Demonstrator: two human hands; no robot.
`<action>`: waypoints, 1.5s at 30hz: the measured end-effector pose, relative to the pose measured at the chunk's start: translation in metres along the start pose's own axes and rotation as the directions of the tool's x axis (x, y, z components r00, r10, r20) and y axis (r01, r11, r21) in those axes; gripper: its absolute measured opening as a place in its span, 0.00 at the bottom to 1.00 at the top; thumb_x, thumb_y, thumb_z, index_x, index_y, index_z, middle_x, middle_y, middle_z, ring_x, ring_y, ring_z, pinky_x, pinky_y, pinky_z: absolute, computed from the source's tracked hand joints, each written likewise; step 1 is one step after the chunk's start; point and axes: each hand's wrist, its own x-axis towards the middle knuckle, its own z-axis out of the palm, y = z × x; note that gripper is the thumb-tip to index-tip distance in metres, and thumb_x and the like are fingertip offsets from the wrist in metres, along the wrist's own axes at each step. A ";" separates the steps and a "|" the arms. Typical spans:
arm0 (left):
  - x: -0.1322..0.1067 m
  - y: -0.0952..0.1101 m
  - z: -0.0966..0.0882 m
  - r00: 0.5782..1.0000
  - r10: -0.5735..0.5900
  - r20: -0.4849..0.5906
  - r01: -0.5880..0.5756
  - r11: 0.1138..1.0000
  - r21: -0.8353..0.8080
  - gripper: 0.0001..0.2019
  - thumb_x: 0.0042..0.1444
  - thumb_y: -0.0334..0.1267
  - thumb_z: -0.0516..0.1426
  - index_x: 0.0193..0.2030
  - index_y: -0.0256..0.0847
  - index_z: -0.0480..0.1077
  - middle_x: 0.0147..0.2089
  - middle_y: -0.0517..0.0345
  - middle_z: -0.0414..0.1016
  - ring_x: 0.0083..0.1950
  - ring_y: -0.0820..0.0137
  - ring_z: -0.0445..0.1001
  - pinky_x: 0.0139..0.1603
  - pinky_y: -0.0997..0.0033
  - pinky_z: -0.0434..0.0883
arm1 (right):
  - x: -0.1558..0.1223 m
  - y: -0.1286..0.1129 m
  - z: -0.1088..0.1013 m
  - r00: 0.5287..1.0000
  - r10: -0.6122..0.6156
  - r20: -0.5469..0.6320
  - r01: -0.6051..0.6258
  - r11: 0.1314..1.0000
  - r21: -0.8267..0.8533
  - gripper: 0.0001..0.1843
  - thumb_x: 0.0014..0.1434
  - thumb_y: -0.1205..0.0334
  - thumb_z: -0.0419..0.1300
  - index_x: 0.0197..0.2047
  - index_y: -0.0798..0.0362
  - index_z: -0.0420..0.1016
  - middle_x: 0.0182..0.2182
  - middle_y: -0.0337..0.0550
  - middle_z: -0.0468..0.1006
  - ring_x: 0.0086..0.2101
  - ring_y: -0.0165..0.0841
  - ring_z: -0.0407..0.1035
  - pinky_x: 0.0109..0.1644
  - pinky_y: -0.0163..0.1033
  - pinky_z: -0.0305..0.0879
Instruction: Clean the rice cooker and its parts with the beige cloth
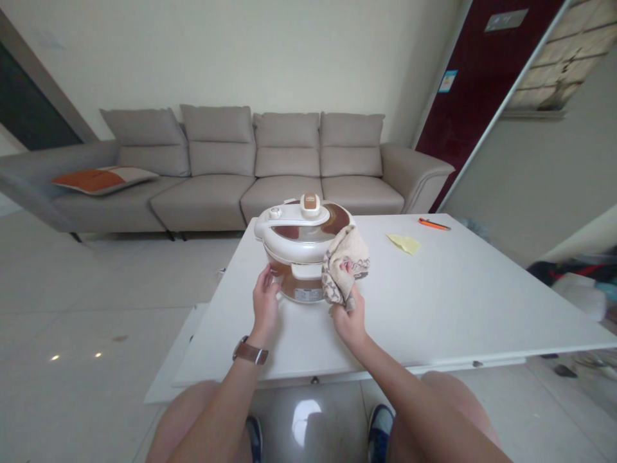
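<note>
A white and brown electric pressure cooker [304,247] stands upright on the white table [434,289], its lid in place. My left hand [266,299] is at the cooker's lower left side, fingers outstretched and apart from the thumb, seeming to touch the body. In my right hand [351,318], a beige patterned cloth [346,263] is bunched up and lies against the cooker's right side. The cloth covers part of the lid rim and body there, and hides some of my right fingers. A label shows low on the cooker's front.
An orange utility knife [434,224] and a yellow paper piece [405,243] lie on the table's far right. Behind the table runs a grey sofa [284,186] with an orange cushion [103,180]. A dark red fridge [482,83] stands back right.
</note>
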 end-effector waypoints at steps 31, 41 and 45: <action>0.006 -0.016 -0.004 0.997 0.074 0.019 -0.075 0.997 0.032 0.30 0.51 0.29 0.60 0.63 0.43 0.73 0.70 0.49 0.72 0.74 0.55 0.66 0.74 0.52 0.64 | 0.004 -0.050 0.024 0.355 0.935 0.022 -0.534 0.183 0.825 0.17 0.60 0.56 0.61 0.50 0.55 0.77 0.42 0.45 0.87 0.42 0.38 0.83 0.43 0.38 0.80; 0.006 -0.016 -0.004 0.998 0.066 0.016 -0.067 0.996 0.060 0.31 0.50 0.29 0.60 0.64 0.43 0.72 0.70 0.48 0.72 0.73 0.56 0.67 0.74 0.51 0.64 | 0.034 -0.031 0.004 0.316 0.948 0.021 -0.498 0.147 0.854 0.14 0.61 0.62 0.58 0.48 0.55 0.79 0.40 0.43 0.87 0.38 0.34 0.82 0.40 0.35 0.79; 0.006 -0.016 -0.003 0.997 0.076 0.021 -0.077 0.995 0.058 0.30 0.51 0.29 0.59 0.63 0.43 0.72 0.70 0.47 0.72 0.73 0.56 0.67 0.74 0.51 0.63 | 0.028 -0.044 0.008 0.320 0.947 -0.016 -0.507 0.185 0.842 0.15 0.60 0.62 0.59 0.49 0.55 0.78 0.39 0.42 0.87 0.38 0.35 0.82 0.40 0.35 0.79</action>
